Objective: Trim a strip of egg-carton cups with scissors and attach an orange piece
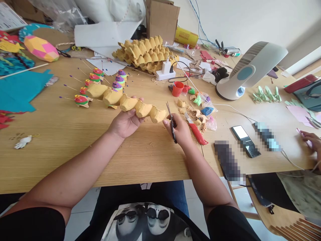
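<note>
A yellow egg carton strip (126, 102) with several bumps is held above the table by my left hand (127, 122), its fingers wrapped round the near side. My right hand (180, 130) grips black-handled scissors (172, 122) near the strip's right end. The scissor blades point up and look closed or nearly so. Behind the strip stand several small painted carton pieces, red and green ones (81, 99) and purple ones (120, 79), some with cotton swabs sticking out. A knife with a red handle (198, 134) lies just right of my right hand.
Stacked yellow egg trays (142, 53) stand at the back, with a white power strip (166, 73) in front. A red cup (177, 88), clay bags and carton scraps lie right of centre. Further right are a white fan (245, 73), phones (245, 141) and another person's hand (312, 140).
</note>
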### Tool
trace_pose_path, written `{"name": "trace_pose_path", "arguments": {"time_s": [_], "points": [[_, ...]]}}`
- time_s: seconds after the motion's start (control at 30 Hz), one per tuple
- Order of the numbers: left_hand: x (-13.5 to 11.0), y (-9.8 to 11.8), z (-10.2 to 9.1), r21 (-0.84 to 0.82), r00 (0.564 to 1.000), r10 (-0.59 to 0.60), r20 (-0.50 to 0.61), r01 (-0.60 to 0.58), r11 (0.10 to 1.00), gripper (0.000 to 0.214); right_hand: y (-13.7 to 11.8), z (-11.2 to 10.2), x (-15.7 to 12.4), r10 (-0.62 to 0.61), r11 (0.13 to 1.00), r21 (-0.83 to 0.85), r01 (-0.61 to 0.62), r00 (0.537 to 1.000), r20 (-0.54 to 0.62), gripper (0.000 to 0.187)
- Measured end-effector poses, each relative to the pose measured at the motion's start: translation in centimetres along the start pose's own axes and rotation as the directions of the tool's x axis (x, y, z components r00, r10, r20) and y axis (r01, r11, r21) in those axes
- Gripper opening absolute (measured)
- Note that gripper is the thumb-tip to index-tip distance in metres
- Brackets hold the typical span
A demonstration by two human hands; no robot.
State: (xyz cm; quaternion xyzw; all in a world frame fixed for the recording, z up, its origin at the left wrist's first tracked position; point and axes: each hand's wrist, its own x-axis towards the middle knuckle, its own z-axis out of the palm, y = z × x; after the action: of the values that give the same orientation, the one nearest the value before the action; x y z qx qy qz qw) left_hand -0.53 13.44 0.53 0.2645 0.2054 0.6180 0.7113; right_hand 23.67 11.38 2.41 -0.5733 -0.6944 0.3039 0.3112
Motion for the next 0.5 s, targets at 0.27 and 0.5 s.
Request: {"name": "trace_pose_path", "arguments": {"time_s": [0.27, 0.5], "points": [[0.37, -0.24, -0.76, 0.052, 1.0, -0.002, 0.0, 0.002, 0.999, 0.067, 0.03, 0.22, -0.36, -0.099, 0.992, -0.081, 0.102, 0.995, 0.032, 0.049], [0.39, -0.3, -0.8, 0.066, 1.0, 0.011, 0.009, -0.012, 0.998, 0.066, 0.21, 0.27, -0.2, -0.196, 0.954, -0.238, 0.184, 0.98, -0.025, 0.051]]}}
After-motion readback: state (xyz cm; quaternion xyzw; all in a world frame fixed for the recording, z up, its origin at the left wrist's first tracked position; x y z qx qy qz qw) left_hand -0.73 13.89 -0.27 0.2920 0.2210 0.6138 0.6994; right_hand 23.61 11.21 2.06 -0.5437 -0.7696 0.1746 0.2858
